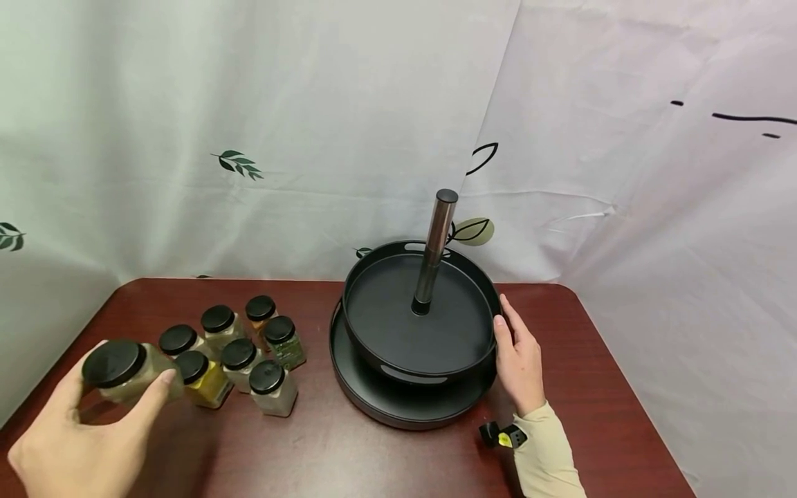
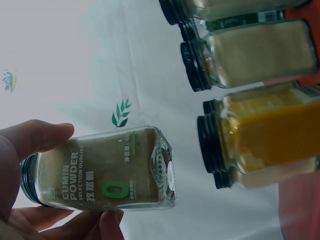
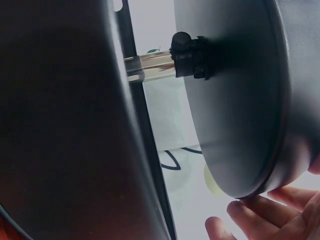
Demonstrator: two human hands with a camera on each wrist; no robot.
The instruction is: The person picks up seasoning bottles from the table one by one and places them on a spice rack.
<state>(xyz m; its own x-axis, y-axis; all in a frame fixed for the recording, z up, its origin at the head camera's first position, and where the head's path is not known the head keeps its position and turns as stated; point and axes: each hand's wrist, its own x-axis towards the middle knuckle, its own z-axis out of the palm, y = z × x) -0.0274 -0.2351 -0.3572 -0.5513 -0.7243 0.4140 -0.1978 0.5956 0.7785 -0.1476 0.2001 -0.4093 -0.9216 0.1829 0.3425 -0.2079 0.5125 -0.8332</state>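
Note:
My left hand [image 1: 93,429] grips a square glass jar of cumin powder [image 2: 100,170], lifted and tilted, by its sides near the black lid. Its label faces the left wrist camera. To the right sits a black two-tier round tray stand with an upper tray [image 1: 386,311], a lower tray [image 1: 398,408] and a metal pole [image 1: 434,242]. My right hand [image 1: 521,363] rests against the stand's right side with fingers mostly straight. In the right wrist view its fingertips [image 3: 242,212] are right at the outer edge of the lower tray.
Several black-lidded spice jars stand grouped on the left of the table [image 1: 299,456], among them a yellow one [image 1: 208,384], a green one [image 1: 288,349] and a pale one [image 1: 274,398]. A white printed curtain [image 1: 311,104] hangs behind.

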